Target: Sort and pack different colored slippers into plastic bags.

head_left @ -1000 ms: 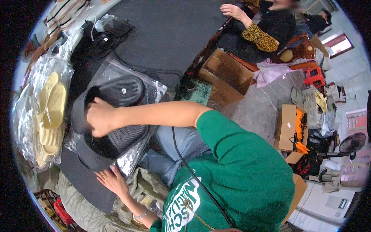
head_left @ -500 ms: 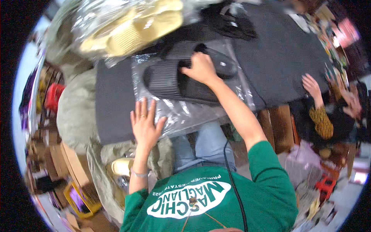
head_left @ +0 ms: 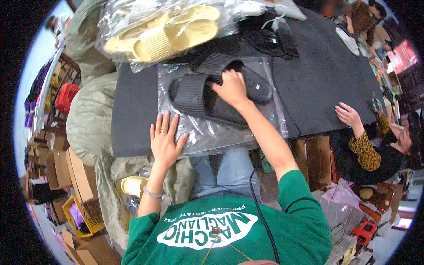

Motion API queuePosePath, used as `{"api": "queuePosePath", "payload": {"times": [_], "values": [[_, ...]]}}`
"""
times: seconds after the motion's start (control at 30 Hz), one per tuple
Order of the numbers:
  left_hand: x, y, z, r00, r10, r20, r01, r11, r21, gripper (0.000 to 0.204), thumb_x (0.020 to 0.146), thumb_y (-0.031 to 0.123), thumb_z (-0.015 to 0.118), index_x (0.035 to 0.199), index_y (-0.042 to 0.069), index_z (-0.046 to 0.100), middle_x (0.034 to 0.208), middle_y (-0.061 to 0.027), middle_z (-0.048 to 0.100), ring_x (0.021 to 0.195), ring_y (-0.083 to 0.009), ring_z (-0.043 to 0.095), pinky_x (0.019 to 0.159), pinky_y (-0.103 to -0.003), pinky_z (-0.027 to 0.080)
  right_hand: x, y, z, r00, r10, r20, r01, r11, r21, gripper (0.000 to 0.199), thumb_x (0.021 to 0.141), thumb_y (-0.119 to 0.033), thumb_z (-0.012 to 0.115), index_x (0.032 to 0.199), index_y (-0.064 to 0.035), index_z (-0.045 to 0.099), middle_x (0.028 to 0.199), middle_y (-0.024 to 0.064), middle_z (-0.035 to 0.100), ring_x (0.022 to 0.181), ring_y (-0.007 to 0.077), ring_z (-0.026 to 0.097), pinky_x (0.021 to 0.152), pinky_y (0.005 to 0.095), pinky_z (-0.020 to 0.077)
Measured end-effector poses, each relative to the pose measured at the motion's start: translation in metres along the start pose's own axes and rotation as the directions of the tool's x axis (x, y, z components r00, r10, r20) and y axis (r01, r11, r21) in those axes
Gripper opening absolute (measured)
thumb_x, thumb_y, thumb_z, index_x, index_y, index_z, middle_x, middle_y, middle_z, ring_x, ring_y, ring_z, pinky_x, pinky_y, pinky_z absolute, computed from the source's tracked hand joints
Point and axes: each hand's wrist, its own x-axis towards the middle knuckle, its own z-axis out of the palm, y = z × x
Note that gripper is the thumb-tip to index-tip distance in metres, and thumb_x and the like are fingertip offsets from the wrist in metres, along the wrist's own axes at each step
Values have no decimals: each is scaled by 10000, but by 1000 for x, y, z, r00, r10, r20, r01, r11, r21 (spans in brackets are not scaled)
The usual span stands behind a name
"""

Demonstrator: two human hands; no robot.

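A pair of black slides lies on a clear plastic bag (head_left: 212, 139) on the dark tabletop. The near slide (head_left: 187, 95) has a ribbed strap, and the far slide (head_left: 258, 86) sits partly behind it. My right hand (head_left: 232, 90) grips the pair where their inner edges meet, thumb by the near slide's opening and fingers over the far one. Its fingertips are partly hidden. My left hand (head_left: 165, 139), with a ring on one finger, lies flat with fingers spread on the bag's near left corner.
Bagged yellow slides (head_left: 163, 39) cover the far left. Black slides in plastic (head_left: 276, 39) lie beyond my right hand. Another person's hand (head_left: 349, 115) rests on the table's right edge. A thin dark cord (head_left: 282, 104) runs across the top. Greenish-grey sacks (head_left: 90, 119) stand at the left.
The view has shifted slightly, so the table sits a little lower and to the right. Both my hands keep their places on the slides and bag.
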Motion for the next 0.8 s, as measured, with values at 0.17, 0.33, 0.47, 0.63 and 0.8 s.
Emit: {"api": "queuePosePath", "payload": {"times": [0.17, 0.33, 0.47, 0.63, 0.8], "values": [[-3, -2, 2, 1000, -17, -8, 17, 1000, -1, 572, 856, 431, 536, 1351, 159, 448, 1446, -99, 346, 1338, -311, 294, 1068, -482, 225, -10, -18, -68, 976, -47, -214, 30, 996, -80, 288, 643, -217, 706, 760, 30, 614, 852, 193, 612, 868, 330, 563, 797, 427, 421], [-8, -1, -4, 1000, -29, -9, 29, 1000, -8, 572, 862, 439, 529, 1354, 160, 443, 1452, -100, 335, 1341, -309, 288, 1070, -483, 218, -9, 60, -160, 818, 348, -458, -423, 903, -69, 321, 730, -244, 686, 663, 51, 579, 780, 268, 587, 801, 455, 570, 731, 530, 433], [-10, -1, -6, 1000, -22, -14, 21, 999, -36, 574, 862, 449, 528, 1351, 162, 445, 1457, -98, 326, 1347, -304, 276, 1075, -485, 206, -31, 219, -215, 472, 663, -580, -811, 585, 9, 436, 717, -272, 654, 944, 94, 588, 976, 300, 586, 975, 462, 547, 905, 485, 419], [-7, 0, -2, 1000, -9, -9, 8, 1000, -16, 572, 864, 443, 526, 1357, 167, 436, 1456, -98, 327, 1342, -308, 283, 1070, -491, 216, -52, 233, -187, 495, 417, -762, -560, 824, 88, 508, 715, -120, 634, 1146, 109, 496, 1251, 279, 450, 1143, 412, 455, 1010, 441, 335], [-9, -3, -1, 1000, -9, -15, 9, 1000, -9, 575, 866, 427, 530, 1366, 165, 422, 1461, -94, 318, 1342, -308, 283, 1069, -494, 220, -3, 54, -138, 830, 358, -427, -59, 818, 572, 308, 759, -25, 586, 1065, -28, 620, 1107, 145, 597, 1065, 283, 547, 960, 338, 401]]}}
